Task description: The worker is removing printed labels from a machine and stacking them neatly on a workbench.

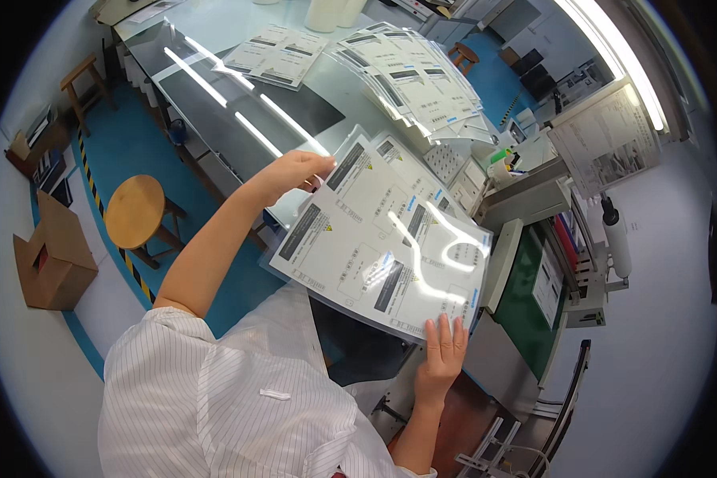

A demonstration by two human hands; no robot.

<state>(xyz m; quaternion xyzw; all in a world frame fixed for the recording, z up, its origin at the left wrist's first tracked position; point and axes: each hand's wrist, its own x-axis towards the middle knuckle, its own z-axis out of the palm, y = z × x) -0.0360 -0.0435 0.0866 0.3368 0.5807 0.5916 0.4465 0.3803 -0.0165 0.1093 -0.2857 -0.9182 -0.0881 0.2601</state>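
Note:
A large glossy printed sheet (374, 239), white with dark bars and small yellow triangles, is in front of me, tilted and reflecting the ceiling lights. My left hand (295, 175) is closed at its upper left edge, the fingertips partly hidden. At the lower right corner, my right hand (440, 362) lays its fingers over the edge; its thumb is out of sight beneath. Behind the upper right part shows another similar sheet (394, 151); whether it is held too, I cannot tell. Beyond it, a fanned pile of printed sheets (422, 80) lies on the table.
A smaller stack of sheets (277, 54) rests farther back on the glass-topped table (191, 80). To the right stands a machine with a green bed (526, 295). Left on the blue floor are a round wooden stool (135, 211) and an open cardboard box (60, 255).

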